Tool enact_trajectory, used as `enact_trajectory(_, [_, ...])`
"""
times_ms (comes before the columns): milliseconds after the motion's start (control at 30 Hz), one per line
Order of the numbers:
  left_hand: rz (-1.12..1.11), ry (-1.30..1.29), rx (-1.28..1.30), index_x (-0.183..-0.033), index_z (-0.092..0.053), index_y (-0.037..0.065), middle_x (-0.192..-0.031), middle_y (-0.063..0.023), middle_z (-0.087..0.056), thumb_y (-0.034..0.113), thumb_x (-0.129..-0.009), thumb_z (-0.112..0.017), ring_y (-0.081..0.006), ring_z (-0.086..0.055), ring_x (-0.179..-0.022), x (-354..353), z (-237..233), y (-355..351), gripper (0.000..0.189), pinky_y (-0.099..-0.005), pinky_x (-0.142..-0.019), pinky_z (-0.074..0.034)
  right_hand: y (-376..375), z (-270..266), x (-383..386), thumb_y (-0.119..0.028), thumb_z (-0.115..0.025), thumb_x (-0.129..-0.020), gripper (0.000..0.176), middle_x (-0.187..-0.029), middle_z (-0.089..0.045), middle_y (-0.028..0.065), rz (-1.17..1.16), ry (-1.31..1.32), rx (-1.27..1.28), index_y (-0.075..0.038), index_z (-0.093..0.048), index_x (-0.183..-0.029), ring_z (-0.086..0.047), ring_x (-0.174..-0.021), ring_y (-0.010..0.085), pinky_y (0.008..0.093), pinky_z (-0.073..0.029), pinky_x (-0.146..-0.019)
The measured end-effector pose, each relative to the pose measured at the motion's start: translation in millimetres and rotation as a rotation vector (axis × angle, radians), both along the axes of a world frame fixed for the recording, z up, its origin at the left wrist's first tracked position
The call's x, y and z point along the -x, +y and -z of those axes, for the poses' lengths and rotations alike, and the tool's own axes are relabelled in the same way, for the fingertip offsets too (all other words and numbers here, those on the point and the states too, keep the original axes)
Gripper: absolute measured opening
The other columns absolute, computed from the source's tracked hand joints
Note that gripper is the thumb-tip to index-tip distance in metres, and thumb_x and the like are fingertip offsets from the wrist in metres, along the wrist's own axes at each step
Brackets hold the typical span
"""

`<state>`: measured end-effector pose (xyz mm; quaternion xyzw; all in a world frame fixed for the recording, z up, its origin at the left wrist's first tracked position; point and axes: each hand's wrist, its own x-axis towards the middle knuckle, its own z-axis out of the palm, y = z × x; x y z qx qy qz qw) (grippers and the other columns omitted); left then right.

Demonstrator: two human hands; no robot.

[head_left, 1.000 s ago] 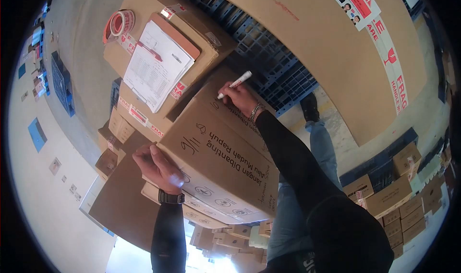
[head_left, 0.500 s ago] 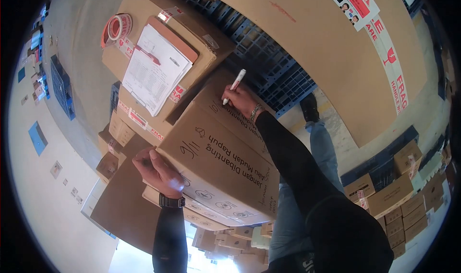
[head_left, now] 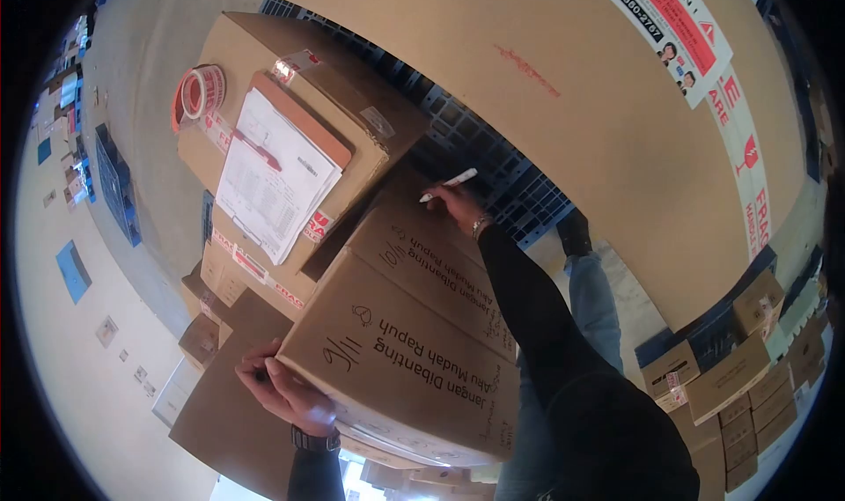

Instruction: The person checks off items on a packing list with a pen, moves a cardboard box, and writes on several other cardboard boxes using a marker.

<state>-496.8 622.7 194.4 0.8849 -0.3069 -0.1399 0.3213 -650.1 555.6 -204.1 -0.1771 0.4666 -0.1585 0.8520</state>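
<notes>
A white marker (head_left: 451, 184) is gripped in my right hand (head_left: 459, 209), its tip pointing left just over the far end of the row of cardboard boxes. My left hand (head_left: 286, 388) rests at the near left corner of the front box (head_left: 422, 334), fingers curled, with something small and dark between them that I cannot make out. That box bears a handwritten "9/11" and printed text, upside down from here. Behind it, the second box (head_left: 440, 268) carries a handwritten "10/11".
A clipboard with papers (head_left: 277, 171) and a red pen (head_left: 256, 150) lies on a taped carton (head_left: 198, 149), beside a tape roll (head_left: 203, 91). A large carton (head_left: 598, 149) with fragile tape stands right of a dark blue pallet (head_left: 471, 140). More boxes (head_left: 739, 369) are stacked at right.
My right hand has moved off the second box's marking towards the far end of the row, and the full "10/11" now shows. The marker is tilted flatter. My left hand stays at the corner.
</notes>
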Motion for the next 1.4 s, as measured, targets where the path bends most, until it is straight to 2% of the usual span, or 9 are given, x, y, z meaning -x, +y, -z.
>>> enact_trajectory(200, [0.041,-0.063,-0.044,-0.094,-0.042,0.002,-0.096,-0.0102,-0.052,0.037,-0.098,-0.048,-0.0187,-0.051,-0.092,1.3,-0.5,-3.9,0.036,-0.0355,-0.087,-0.040,-6.0,1.0,-18.1,-0.022,-0.059,-0.091,0.021,-0.080,-0.069,0.0036,-0.037,0.088,-0.005,-0.006,-0.070,-0.099,-0.061,-0.082,0.0123,0.0289,-0.044,-0.079])
enact_trajectory(300, [0.034,-0.057,-0.037,-0.095,-0.042,0.002,-0.096,-0.0103,-0.052,0.038,-0.098,-0.047,-0.0187,-0.051,-0.092,2.3,-0.1,-4.6,0.037,-0.0356,-0.087,-0.041,-9.5,14.6,-12.5,-0.023,-0.058,-0.091,0.020,-0.078,-0.068,0.0036,-0.273,0.099,-0.027,-0.006,-0.069,-0.094,-0.061,-0.080,0.0125,0.0288,-0.044,-0.077])
enact_trajectory(400, [0.044,-0.067,-0.051,-0.096,-0.043,0.002,-0.097,-0.0102,-0.052,0.039,-0.098,-0.048,-0.0187,-0.051,-0.093,2.4,-1.3,-4.9,0.038,-0.0358,-0.088,-0.041,0.4,20.3,-16.3,-0.022,-0.058,-0.090,0.017,-0.077,-0.068,0.0031,-0.021,0.126,-0.030,-0.007,-0.067,-0.090,-0.061,-0.077,0.0119,0.0288,-0.045,-0.072])
enact_trajectory(700, [0.010,-0.059,-0.049,-0.097,-0.044,0.002,-0.096,-0.0094,-0.050,0.041,-0.098,-0.047,-0.0188,-0.051,-0.094,2.1,-0.1,-2.2,0.038,-0.0364,-0.088,-0.042,14.0,47.5,-14.9,-0.024,-0.059,-0.091,0.018,-0.079,-0.066,0.0022,-0.088,0.249,0.040,-0.007,-0.066,-0.089,-0.056,-0.069,0.0103,0.0264,-0.043,-0.062])
enact_trajectory(800, [0.020,-0.072,-0.065,-0.096,-0.044,0.003,-0.095,-0.0091,-0.050,0.040,-0.098,-0.047,-0.0188,-0.052,-0.093,4.6,-0.8,-5.4,0.038,-0.0361,-0.088,-0.042,18.9,59.1,-19.3,-0.024,-0.059,-0.091,0.018,-0.077,-0.065,0.0021,-0.171,0.334,0.231,-0.007,-0.065,-0.089,-0.055,-0.065,0.0106,0.0257,-0.043,-0.059])
enact_trajectory(1000, [0.045,-0.079,-0.078,-0.096,-0.043,0.003,-0.095,-0.0089,-0.050,0.039,-0.099,-0.045,-0.0188,-0.052,-0.092,3.4,-1.5,-5.0,0.036,-0.0354,-0.088,-0.043,14.7,39.9,-4.0,-0.023,-0.058,-0.091,0.019,-0.075,-0.064,0.0023,0.043,0.131,-0.137,-0.006,-0.064,-0.087,-0.056,-0.063,0.0108,0.0267,-0.044,-0.058])
enact_trajectory(1200, [0.051,-0.103,-0.081,-0.097,-0.044,0.003,-0.096,-0.0094,-0.051,0.037,-0.099,-0.045,-0.0184,-0.053,-0.093,3.9,-1.4,-4.4,0.034,-0.0356,-0.087,-0.043,20.2,54.7,-2.5,-0.024,-0.057,-0.090,0.022,-0.073,-0.064,0.0029,-0.176,0.197,0.079,-0.005,-0.065,-0.082,-0.059,-0.065,0.0111,0.0265,-0.045,-0.058])
enact_trajectory(1300, [0.060,-0.096,-0.097,-0.098,-0.045,0.003,-0.096,-0.0096,-0.052,0.037,-0.099,-0.044,-0.0182,-0.053,-0.093,0.6,-2.7,-1.7,0.034,-0.0358,-0.086,-0.043,23.6,52.2,-4.3,-0.026,-0.058,-0.089,0.023,-0.070,-0.062,0.0017,-0.055,0.238,0.037,-0.006,-0.066,-0.081,-0.057,-0.062,0.0111,0.0264,-0.045,-0.058])
enact_trajectory(1400, [0.071,-0.106,-0.123,-0.098,-0.045,0.003,-0.097,-0.0095,-0.052,0.036,-0.100,-0.045,-0.0181,-0.053,-0.093,0.8,-2.7,0.8,0.033,-0.0358,-0.086,-0.043,29.3,65.8,4.7,-0.025,-0.058,-0.091,0.022,-0.071,-0.060,0.0004,-0.148,0.216,0.111,-0.006,-0.066,-0.083,-0.055,-0.062,0.0104,0.0261,-0.044,-0.057])
